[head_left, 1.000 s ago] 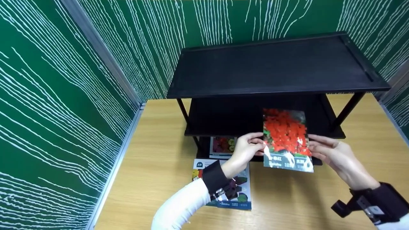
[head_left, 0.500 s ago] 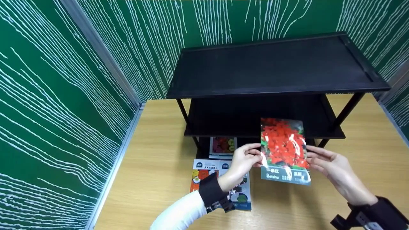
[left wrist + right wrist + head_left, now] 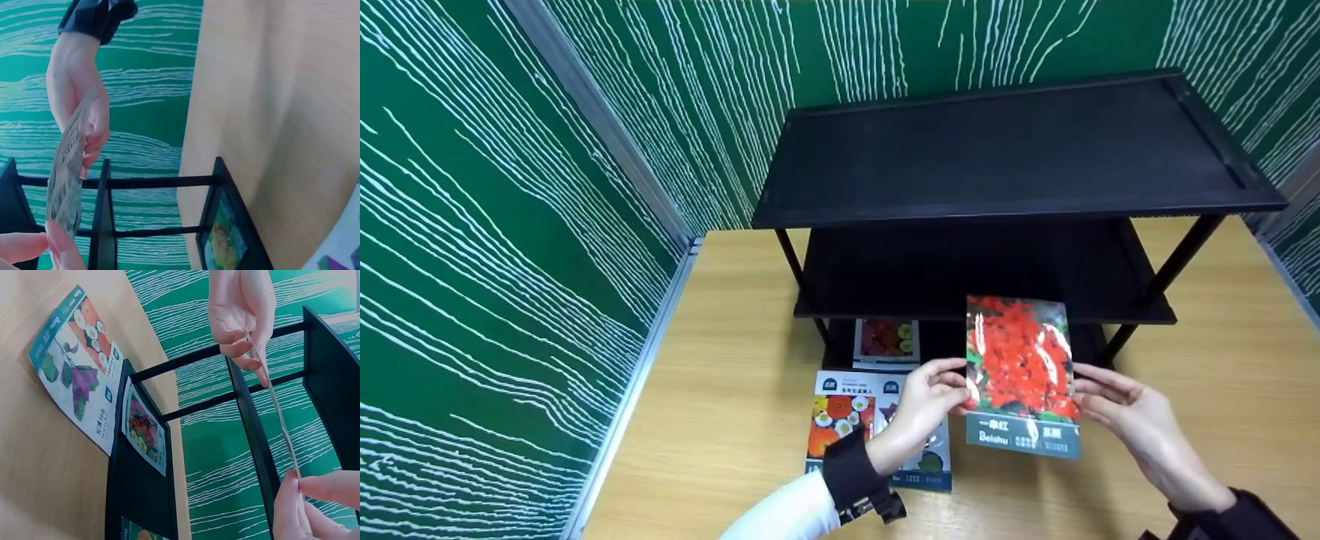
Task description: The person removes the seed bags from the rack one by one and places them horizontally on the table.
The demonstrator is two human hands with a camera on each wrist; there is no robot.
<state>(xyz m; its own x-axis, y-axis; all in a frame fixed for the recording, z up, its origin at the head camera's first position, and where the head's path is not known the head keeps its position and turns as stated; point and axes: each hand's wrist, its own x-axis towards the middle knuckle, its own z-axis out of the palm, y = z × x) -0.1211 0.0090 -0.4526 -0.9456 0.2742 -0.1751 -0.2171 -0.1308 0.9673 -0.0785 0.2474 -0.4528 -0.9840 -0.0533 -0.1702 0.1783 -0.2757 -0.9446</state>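
Note:
A flat, glossy seed packet [image 3: 1020, 360] with red flowers and a teal lower band is held up in front of a black shelf rack. My left hand [image 3: 919, 401] pinches its left edge between thumb and fingers, and my right hand [image 3: 1136, 427] pinches the right edge. From the left wrist, the packet's back [image 3: 66, 174] appears at a steep angle, with printed text on it. The right wrist view catches the packet [image 3: 279, 417] nearly edge-on, a hand at each side. Its lower part hangs above the wooden table [image 3: 720, 360].
The rack [image 3: 1005, 157] has three black tiers. On its bottom tier lies a flower packet [image 3: 886, 341]; another packet [image 3: 140, 532] shows partly there. Two more, an orange-flower packet [image 3: 840, 420] and a purple-leaf packet [image 3: 79, 385], lie before the rack. Green walls [image 3: 495, 225] enclose the table.
Both hands have lowered the red-flower packet toward me and slightly left, away from the middle tier. Its printed front now shows with less glare on the lettering.

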